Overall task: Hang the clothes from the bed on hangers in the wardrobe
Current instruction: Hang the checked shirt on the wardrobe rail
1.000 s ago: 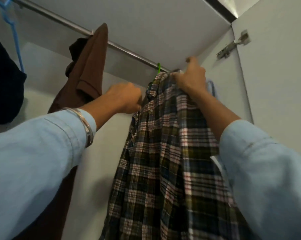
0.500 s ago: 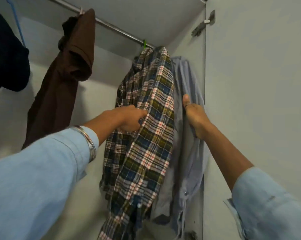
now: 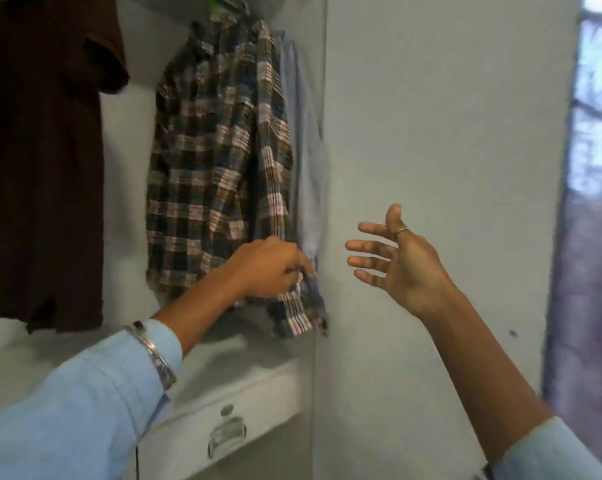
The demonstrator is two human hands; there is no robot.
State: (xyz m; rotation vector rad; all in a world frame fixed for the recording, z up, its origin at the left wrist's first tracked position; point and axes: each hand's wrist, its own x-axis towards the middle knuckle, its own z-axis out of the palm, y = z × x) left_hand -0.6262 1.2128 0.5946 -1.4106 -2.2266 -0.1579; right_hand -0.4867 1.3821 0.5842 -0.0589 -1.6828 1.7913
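2 hands: I see both near the wardrobe.
Left hand (image 3: 270, 268): fingers pinch the checked shirt (image 3: 216, 161) hem.
Right hand (image 3: 396, 261): fingers wide, holding nothing.

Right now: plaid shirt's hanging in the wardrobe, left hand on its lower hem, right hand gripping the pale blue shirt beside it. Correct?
Not quite. The head view shows the right hand open in the air, fingers spread, touching nothing; it grips no pale blue shirt. The rest holds: the plaid shirt hangs in the wardrobe and the left hand holds its lower hem.
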